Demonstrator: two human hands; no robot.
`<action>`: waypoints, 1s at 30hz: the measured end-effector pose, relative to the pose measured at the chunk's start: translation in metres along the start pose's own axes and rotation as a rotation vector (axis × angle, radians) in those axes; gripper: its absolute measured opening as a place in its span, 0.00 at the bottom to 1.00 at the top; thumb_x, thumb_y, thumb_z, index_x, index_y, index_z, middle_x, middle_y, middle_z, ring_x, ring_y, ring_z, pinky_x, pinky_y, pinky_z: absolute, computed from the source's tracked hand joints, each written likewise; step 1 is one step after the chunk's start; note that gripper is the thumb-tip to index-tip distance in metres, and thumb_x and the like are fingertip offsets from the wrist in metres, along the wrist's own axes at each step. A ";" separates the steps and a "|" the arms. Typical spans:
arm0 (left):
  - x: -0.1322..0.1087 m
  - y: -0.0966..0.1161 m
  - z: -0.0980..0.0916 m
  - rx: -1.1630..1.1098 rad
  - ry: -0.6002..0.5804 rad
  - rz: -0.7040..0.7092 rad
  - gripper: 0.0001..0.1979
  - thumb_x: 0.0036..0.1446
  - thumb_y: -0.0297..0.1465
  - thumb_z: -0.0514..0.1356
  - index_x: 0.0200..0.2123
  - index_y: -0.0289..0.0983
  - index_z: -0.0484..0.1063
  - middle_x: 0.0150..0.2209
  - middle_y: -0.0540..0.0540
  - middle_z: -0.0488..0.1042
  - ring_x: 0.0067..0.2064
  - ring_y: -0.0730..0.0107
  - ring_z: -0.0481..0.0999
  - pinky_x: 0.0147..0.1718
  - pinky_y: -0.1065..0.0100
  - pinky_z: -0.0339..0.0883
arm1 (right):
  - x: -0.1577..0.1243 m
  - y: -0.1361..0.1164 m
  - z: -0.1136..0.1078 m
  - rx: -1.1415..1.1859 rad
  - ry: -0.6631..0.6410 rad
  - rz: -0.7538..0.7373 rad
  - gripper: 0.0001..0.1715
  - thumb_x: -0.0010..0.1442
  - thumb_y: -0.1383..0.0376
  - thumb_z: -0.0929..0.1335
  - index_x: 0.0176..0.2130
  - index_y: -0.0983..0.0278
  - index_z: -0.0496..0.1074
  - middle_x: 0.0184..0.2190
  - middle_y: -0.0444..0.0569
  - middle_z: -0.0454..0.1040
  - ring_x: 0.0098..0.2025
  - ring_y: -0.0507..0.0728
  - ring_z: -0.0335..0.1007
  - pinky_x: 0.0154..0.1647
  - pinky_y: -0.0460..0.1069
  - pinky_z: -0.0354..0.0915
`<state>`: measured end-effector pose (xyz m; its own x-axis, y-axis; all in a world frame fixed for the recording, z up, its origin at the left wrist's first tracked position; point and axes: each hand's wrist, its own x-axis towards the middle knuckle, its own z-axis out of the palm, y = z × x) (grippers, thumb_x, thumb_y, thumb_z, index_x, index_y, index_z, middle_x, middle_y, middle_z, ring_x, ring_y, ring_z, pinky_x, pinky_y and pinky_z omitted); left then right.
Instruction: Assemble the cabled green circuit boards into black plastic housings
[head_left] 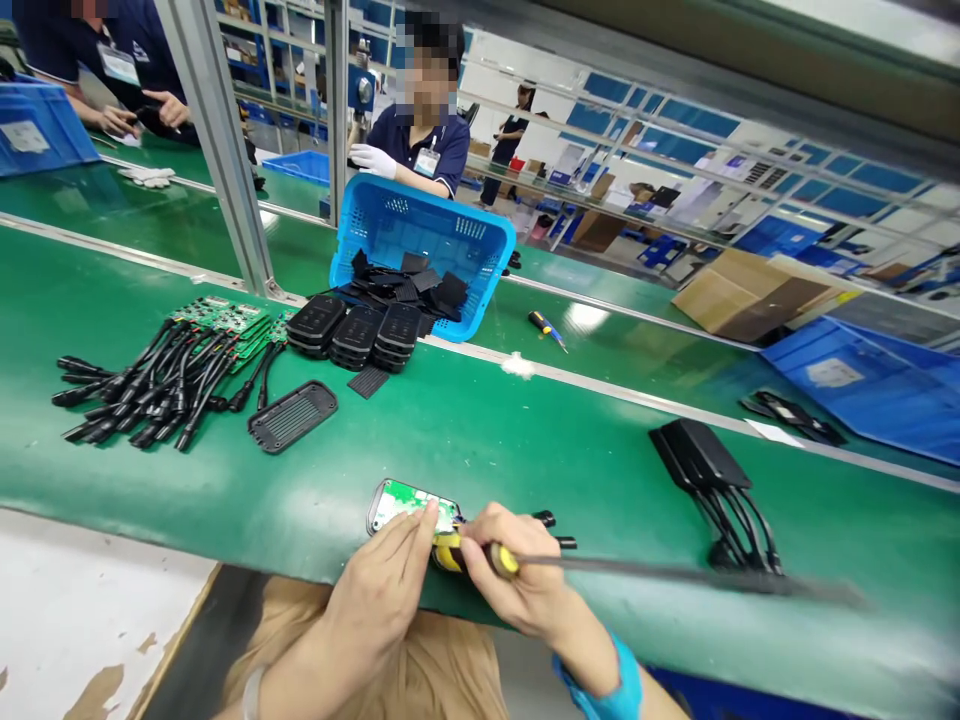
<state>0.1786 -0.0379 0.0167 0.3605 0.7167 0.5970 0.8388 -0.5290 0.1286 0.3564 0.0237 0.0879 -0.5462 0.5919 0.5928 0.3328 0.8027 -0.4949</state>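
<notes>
A green-and-white circuit board (405,500) sits in a black casing near the front edge of the green bench. The fingers of my left hand (394,565) are pressed together on the board and casing, holding them down; its thumb is hard to see. My right hand (517,580) is closed around the yellow-and-black handle of a screwdriver (504,560), right beside the board. From the handle a dark, blurred length runs far to the right; whether shaft or cord I cannot tell. Black cable ends (566,543) show behind my right hand.
Circuit boards with black cables (217,325) are piled at left, near an open casing (292,415) and stacked black covers (356,335). A tilted blue basket (480,250) holds black pieces. Cabled black units (701,455) lie right. Another screwdriver (547,328) lies farther back. Co-workers (427,150) are across the bench.
</notes>
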 end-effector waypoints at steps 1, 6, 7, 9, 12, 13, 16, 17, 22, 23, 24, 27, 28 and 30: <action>0.000 0.001 0.001 0.015 -0.010 0.003 0.27 0.64 0.17 0.40 0.66 0.20 0.51 0.53 0.32 0.76 0.54 0.61 0.77 0.53 0.61 0.71 | 0.003 0.002 0.001 -0.010 -0.011 0.021 0.11 0.62 0.71 0.65 0.28 0.60 0.64 0.19 0.41 0.71 0.18 0.50 0.67 0.20 0.44 0.62; -0.003 0.016 0.017 0.219 0.012 0.034 0.20 0.65 0.20 0.44 0.54 0.27 0.70 0.52 0.35 0.77 0.52 0.56 0.78 0.53 0.58 0.71 | 0.036 0.000 -0.008 0.002 0.182 0.090 0.08 0.62 0.70 0.67 0.31 0.60 0.66 0.23 0.42 0.72 0.24 0.51 0.69 0.25 0.45 0.65; -0.004 0.020 0.021 0.270 0.020 0.028 0.20 0.64 0.19 0.44 0.53 0.27 0.70 0.52 0.34 0.77 0.52 0.55 0.78 0.53 0.56 0.71 | 0.043 -0.001 -0.005 -0.004 0.202 0.095 0.07 0.62 0.69 0.67 0.32 0.60 0.67 0.25 0.43 0.72 0.25 0.52 0.70 0.27 0.45 0.66; -0.004 0.028 0.027 0.332 0.024 -0.015 0.21 0.62 0.18 0.45 0.52 0.26 0.70 0.51 0.32 0.77 0.53 0.53 0.77 0.53 0.55 0.69 | 0.054 0.000 0.008 0.021 0.183 0.102 0.05 0.63 0.67 0.67 0.33 0.60 0.68 0.27 0.45 0.73 0.28 0.53 0.71 0.30 0.46 0.67; -0.003 0.034 0.031 0.324 0.088 -0.071 0.19 0.61 0.18 0.44 0.48 0.28 0.71 0.47 0.32 0.79 0.51 0.52 0.78 0.52 0.56 0.68 | 0.066 0.006 0.037 0.107 0.027 0.138 0.07 0.64 0.65 0.66 0.32 0.61 0.67 0.25 0.44 0.73 0.26 0.52 0.70 0.28 0.46 0.66; -0.003 0.034 0.032 0.316 0.114 -0.079 0.19 0.62 0.18 0.44 0.47 0.28 0.72 0.45 0.32 0.80 0.51 0.53 0.78 0.52 0.56 0.68 | 0.069 0.007 0.044 0.119 -0.023 0.153 0.08 0.63 0.65 0.66 0.31 0.61 0.66 0.24 0.42 0.72 0.24 0.51 0.68 0.26 0.45 0.65; -0.003 0.033 0.034 0.304 0.144 -0.082 0.19 0.62 0.19 0.44 0.46 0.28 0.72 0.45 0.32 0.80 0.49 0.53 0.79 0.52 0.57 0.67 | 0.072 0.004 0.052 0.153 -0.027 0.158 0.08 0.63 0.65 0.67 0.31 0.61 0.66 0.23 0.41 0.70 0.23 0.51 0.66 0.26 0.45 0.64; -0.005 0.033 0.036 0.300 0.140 -0.083 0.18 0.62 0.19 0.45 0.47 0.28 0.72 0.45 0.32 0.79 0.49 0.52 0.79 0.52 0.56 0.67 | 0.070 0.001 0.052 0.190 0.004 0.140 0.07 0.63 0.65 0.67 0.31 0.61 0.66 0.24 0.42 0.72 0.25 0.51 0.68 0.28 0.45 0.65; -0.015 0.034 0.048 0.288 0.121 -0.057 0.17 0.58 0.20 0.52 0.50 0.29 0.71 0.41 0.34 0.80 0.44 0.49 0.80 0.48 0.52 0.69 | 0.054 -0.013 0.054 0.289 -0.198 0.016 0.09 0.65 0.62 0.64 0.32 0.61 0.66 0.26 0.44 0.72 0.26 0.52 0.69 0.28 0.45 0.65; -0.015 0.033 0.047 0.289 0.117 -0.044 0.18 0.57 0.20 0.53 0.50 0.28 0.71 0.42 0.33 0.80 0.44 0.48 0.80 0.48 0.51 0.69 | 0.053 -0.011 0.052 0.246 -0.253 0.042 0.10 0.66 0.62 0.64 0.32 0.61 0.66 0.26 0.44 0.72 0.25 0.52 0.69 0.28 0.45 0.65; -0.015 0.030 0.043 0.282 0.099 -0.028 0.18 0.58 0.21 0.55 0.52 0.27 0.70 0.44 0.31 0.79 0.46 0.47 0.79 0.48 0.51 0.69 | 0.053 -0.006 0.049 0.155 -0.280 0.087 0.10 0.66 0.62 0.63 0.32 0.61 0.65 0.26 0.43 0.72 0.25 0.51 0.69 0.29 0.45 0.65; -0.009 0.016 0.021 0.140 -0.023 0.022 0.28 0.57 0.33 0.65 0.57 0.26 0.65 0.53 0.26 0.74 0.53 0.43 0.76 0.50 0.51 0.71 | 0.056 0.024 0.028 -0.267 -0.259 0.240 0.06 0.67 0.65 0.63 0.36 0.62 0.66 0.30 0.47 0.73 0.31 0.54 0.71 0.34 0.46 0.65; -0.006 0.008 0.011 0.042 -0.076 0.025 0.34 0.55 0.38 0.67 0.59 0.28 0.63 0.56 0.26 0.72 0.54 0.43 0.75 0.50 0.52 0.72 | 0.056 0.037 0.018 -0.396 -0.249 0.288 0.04 0.66 0.68 0.63 0.37 0.62 0.66 0.33 0.49 0.74 0.33 0.55 0.72 0.35 0.48 0.65; 0.001 -0.011 -0.008 -0.182 -0.144 -0.009 0.36 0.55 0.39 0.68 0.62 0.31 0.61 0.58 0.29 0.70 0.55 0.48 0.74 0.50 0.56 0.73 | 0.052 0.066 -0.001 -0.523 -0.246 0.370 0.06 0.61 0.73 0.64 0.37 0.63 0.68 0.35 0.53 0.74 0.35 0.59 0.72 0.34 0.50 0.64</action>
<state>0.1669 -0.0347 0.0223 0.4190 0.7721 0.4778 0.7592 -0.5865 0.2821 0.3505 0.1070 0.0866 -0.4637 0.8496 0.2514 0.8246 0.5176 -0.2283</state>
